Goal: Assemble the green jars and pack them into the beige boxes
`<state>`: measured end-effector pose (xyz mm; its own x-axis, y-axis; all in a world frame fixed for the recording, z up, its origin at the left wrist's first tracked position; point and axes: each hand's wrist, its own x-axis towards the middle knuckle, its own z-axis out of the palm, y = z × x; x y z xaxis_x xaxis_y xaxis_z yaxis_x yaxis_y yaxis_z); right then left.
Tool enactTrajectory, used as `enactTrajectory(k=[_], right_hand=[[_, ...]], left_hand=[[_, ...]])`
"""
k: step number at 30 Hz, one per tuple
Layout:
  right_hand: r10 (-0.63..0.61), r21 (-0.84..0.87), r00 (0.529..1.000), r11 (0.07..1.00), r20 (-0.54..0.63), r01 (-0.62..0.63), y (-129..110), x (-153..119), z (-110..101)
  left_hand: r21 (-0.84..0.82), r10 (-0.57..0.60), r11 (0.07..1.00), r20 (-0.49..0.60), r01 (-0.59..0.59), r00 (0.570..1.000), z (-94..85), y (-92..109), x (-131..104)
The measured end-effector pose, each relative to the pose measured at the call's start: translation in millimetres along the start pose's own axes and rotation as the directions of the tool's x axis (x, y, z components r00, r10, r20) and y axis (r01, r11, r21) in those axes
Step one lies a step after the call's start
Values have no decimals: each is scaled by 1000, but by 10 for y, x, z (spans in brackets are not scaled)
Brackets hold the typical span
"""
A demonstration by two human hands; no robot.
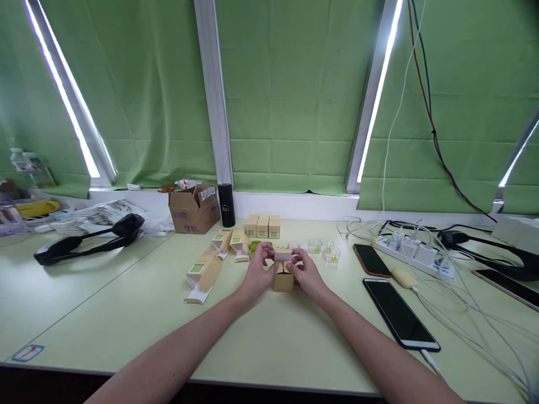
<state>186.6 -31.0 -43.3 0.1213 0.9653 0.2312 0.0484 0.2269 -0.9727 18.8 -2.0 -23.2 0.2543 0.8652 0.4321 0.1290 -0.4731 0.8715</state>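
Observation:
A small kraft cardboard box (283, 282) stands on the table in front of me, its top flaps partly raised. My left hand (261, 267) grips its left side, with the thumb at the top edge. On the right side my right hand (306, 272) holds it the same way, fingers up at the far flap. Whatever lies inside the box is hidden. Just behind my hands are green pieces (254, 247), partly covered by my left fingers. Several small clear cups (332, 255) with yellow centres sit to the right of them.
Closed kraft boxes (263, 226) stand in a row behind. Partly folded boxes (204, 270) lie on the left. A brown carton (194, 210) and a black cylinder (226, 205) stand farther back. Phones (400, 311), a power strip (415, 256) and loose cables occupy the right.

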Motion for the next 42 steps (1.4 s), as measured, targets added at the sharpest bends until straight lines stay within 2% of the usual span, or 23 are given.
enactTrajectory(k=[6, 12, 17, 20, 23, 27, 32, 42], right_hand=[[-63, -44, 998, 997, 3, 63, -2, 1, -2], [-191, -100, 981, 977, -22, 187, -9, -8, -48], [-395, -167, 918, 905, 12, 392, -132, -84, -142], [-459, -216, 887, 862, 53, 459, -188, -125, -162], [-497, -243, 865, 833, 67, 498, -182, -130, -160], [-556, -291, 826, 779, 89, 555, -134, -115, -167], [-607, -361, 783, 706, 133, 609, -124, -130, -177], [-686, -401, 709, 611, 161, 682, -156, -150, -174]], left_hand=[[41, 37, 998, 30, -38, 999, -9, 46, -3], [90, 42, 995, 52, -47, 998, -19, 47, -9], [120, 34, 992, 53, -40, 998, -33, 51, -5], [105, 99, 989, 73, -107, 992, -75, 89, -17], [100, 252, 960, 86, -260, 964, -141, 145, -37], [228, 405, 877, 126, -424, 906, -208, 202, -52], [315, 441, 821, 180, -476, 879, -216, 196, -59], [367, 503, 766, 168, -528, 848, -203, 161, -65]])
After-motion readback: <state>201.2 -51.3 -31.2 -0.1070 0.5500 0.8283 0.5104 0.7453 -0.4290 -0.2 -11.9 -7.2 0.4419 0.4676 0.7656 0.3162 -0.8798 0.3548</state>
